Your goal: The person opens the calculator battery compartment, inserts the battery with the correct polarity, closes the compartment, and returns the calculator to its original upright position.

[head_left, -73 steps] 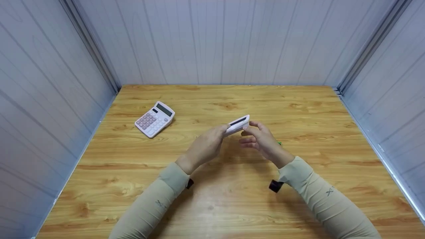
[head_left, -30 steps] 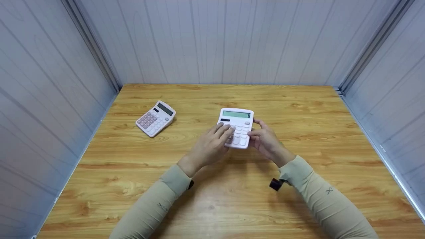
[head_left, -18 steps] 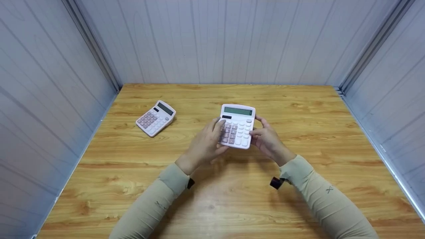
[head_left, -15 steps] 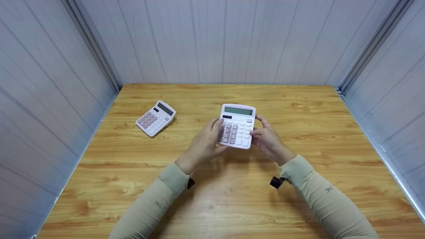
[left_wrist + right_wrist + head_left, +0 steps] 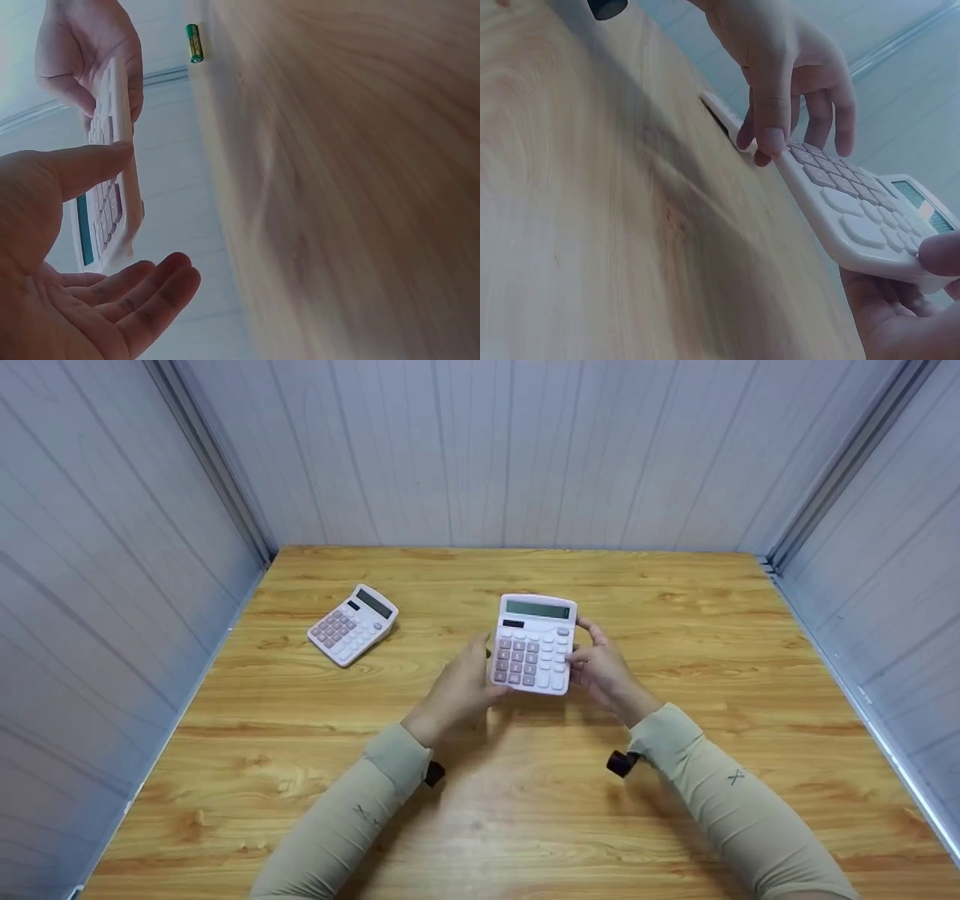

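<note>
A white calculator with pink and white keys [image 5: 532,645] is held above the wooden table, its face tilted up toward the head camera. My right hand [image 5: 606,671] grips its right edge, thumb on the front beside the keys and fingers behind. At its lower left corner, my left hand [image 5: 459,682] touches the edge with the thumb. In the left wrist view the left fingers [image 5: 150,300] are spread loosely, apart from the casing. The display [image 5: 538,610] shows a dark digit at its right end, too small to read surely.
A second, similar calculator [image 5: 352,626] lies at an angle on the table [image 5: 480,810], at the back left. A green and gold battery [image 5: 195,43] lies on the tabletop in the left wrist view. Pale panelled walls [image 5: 480,457] enclose the back and sides.
The held calculator has turned from nearly edge-on to face the head camera. My left fingers have moved off its keys to its left side, while the right hand keeps its grip.
</note>
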A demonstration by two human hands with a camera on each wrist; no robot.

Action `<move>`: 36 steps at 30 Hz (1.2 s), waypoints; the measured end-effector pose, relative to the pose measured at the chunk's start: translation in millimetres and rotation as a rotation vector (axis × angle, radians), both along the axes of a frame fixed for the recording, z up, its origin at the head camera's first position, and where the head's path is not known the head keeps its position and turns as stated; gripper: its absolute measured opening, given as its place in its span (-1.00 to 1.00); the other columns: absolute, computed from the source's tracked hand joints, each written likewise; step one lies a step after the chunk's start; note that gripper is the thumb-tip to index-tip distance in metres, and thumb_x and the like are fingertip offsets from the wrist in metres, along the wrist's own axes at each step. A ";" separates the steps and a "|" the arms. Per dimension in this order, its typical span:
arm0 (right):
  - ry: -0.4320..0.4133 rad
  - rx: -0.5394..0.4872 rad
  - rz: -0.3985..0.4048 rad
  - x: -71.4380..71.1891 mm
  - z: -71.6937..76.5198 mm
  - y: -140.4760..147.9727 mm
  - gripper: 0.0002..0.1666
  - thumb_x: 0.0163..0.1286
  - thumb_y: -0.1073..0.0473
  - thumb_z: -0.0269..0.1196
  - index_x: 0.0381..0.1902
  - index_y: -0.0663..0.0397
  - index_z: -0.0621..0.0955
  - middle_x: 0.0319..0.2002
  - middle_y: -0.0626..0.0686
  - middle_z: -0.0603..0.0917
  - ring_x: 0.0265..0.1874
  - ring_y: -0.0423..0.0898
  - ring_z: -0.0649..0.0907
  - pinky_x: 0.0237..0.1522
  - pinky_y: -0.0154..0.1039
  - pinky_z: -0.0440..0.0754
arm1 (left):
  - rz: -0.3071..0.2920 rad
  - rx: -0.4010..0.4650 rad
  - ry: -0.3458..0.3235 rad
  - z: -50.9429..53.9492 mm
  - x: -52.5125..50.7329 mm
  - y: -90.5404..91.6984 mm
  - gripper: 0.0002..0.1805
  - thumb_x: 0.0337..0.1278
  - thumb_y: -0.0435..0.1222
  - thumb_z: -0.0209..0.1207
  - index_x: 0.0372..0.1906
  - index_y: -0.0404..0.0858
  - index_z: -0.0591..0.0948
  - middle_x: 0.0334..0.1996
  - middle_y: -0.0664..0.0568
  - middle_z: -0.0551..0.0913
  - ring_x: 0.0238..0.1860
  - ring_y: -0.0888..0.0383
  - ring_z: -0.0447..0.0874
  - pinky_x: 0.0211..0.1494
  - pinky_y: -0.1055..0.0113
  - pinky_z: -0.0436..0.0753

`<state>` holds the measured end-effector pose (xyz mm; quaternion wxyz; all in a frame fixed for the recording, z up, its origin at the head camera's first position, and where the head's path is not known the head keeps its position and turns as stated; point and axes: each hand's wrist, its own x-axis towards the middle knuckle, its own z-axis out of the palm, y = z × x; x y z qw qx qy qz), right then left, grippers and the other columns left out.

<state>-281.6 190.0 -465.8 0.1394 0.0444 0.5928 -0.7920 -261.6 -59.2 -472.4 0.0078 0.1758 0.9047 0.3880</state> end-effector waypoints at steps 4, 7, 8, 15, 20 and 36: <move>-0.009 0.012 -0.009 -2.9 -2.8 -2.5 -0.04 0.48 0.58 -0.12 0.74 -0.10 0.10 -0.03 0.05 0.69 -0.24 -0.12 0.70 -0.14 -0.26 0.76 | -0.004 0.054 -0.083 -3.7 -5.1 1.1 0.03 0.15 -0.41 0.51 0.66 -0.41 0.20 0.16 -0.22 0.69 0.12 -0.07 0.71 0.32 0.03 0.72; -0.016 0.015 -0.020 -6.0 -5.9 -4.7 -0.04 0.48 0.58 -0.11 0.76 -0.07 0.11 -0.02 0.05 0.70 -0.25 -0.14 0.70 -0.14 -0.28 0.75 | -0.019 0.101 -0.121 -5.0 -7.3 1.8 0.01 0.14 -0.49 0.47 0.65 -0.42 0.21 0.17 -0.24 0.68 0.14 -0.07 0.72 0.31 0.06 0.74; -0.021 0.016 -0.024 -7.1 -7.2 -5.2 -0.04 0.49 0.58 -0.11 0.76 -0.07 0.12 -0.03 0.05 0.70 -0.24 -0.14 0.70 -0.14 -0.29 0.75 | -0.024 0.113 -0.129 -5.5 -8.0 2.1 -0.01 0.13 -0.51 0.45 0.65 -0.42 0.22 0.19 -0.24 0.68 0.15 -0.07 0.72 0.31 0.07 0.74; -0.057 0.041 -0.034 -11.7 -11.7 -8.3 -0.04 0.52 0.55 -0.12 0.79 -0.10 0.10 0.14 0.11 0.68 -0.20 -0.16 0.71 -0.09 -0.28 0.75 | -0.024 0.144 -0.120 -7.9 -10.4 4.4 -0.08 0.07 -0.54 0.42 0.58 -0.45 0.30 0.20 -0.25 0.69 0.18 -0.10 0.72 0.34 0.04 0.72; -0.072 0.094 -0.046 -14.0 -13.9 -11.9 -0.10 0.56 0.53 -0.14 0.78 -0.07 0.14 0.42 0.23 0.55 -0.08 -0.17 0.71 -0.01 -0.31 0.75 | -0.010 0.128 -0.113 -9.4 -11.6 5.0 -0.12 0.00 -0.55 0.41 0.51 -0.47 0.37 0.18 -0.24 0.69 0.16 -0.08 0.69 0.37 0.03 0.69; -0.097 0.381 -0.051 -19.1 -28.8 -10.7 -0.42 0.57 0.45 0.09 0.51 0.29 0.47 0.26 0.19 0.63 -0.02 -0.11 0.69 -0.07 -0.35 0.75 | -0.029 0.112 -0.108 -19.1 -13.1 2.8 -0.33 -0.17 -0.57 0.43 0.22 -0.43 0.56 0.00 -0.17 0.72 -0.03 0.00 0.63 0.24 0.00 0.71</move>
